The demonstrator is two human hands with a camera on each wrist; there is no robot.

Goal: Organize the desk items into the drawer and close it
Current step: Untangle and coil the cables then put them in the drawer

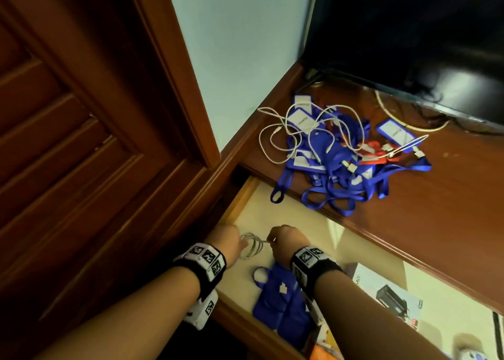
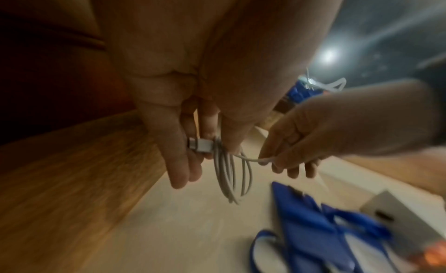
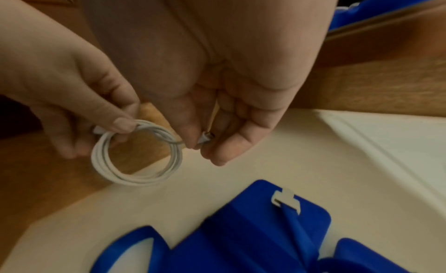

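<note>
Over the open drawer (image 1: 245, 193), coiled white cable (image 3: 135, 153) held.
Left hand (image 1: 227, 243) pinching the coil; right hand (image 1: 286, 241) pinching its plug end.

The drawer (image 1: 240, 196) is pulled out below the front edge of the desk top (image 1: 450, 196). A door (image 1: 81, 114) stands to the left of both. Near the drawer's left wall, a coiled cable (image 1: 252, 248) is held above the drawer floor between the 2 hands: the left hand (image 1: 230, 243) at the coil's left side, the right hand (image 1: 286, 243) at its right, on the cable's end. Folded lanyards (image 1: 278, 302) lie in the drawer toward its front edge, under the right wrist. A box (image 1: 387, 294) lies in the drawer to their right. On the desk top, a tangle of lanyards and cables (image 1: 338, 152) lies near the front edge, with 1 loop (image 1: 279, 193) hanging over it. Behind the tangle, a monitor (image 1: 409, 32) stands at the rear.
</note>
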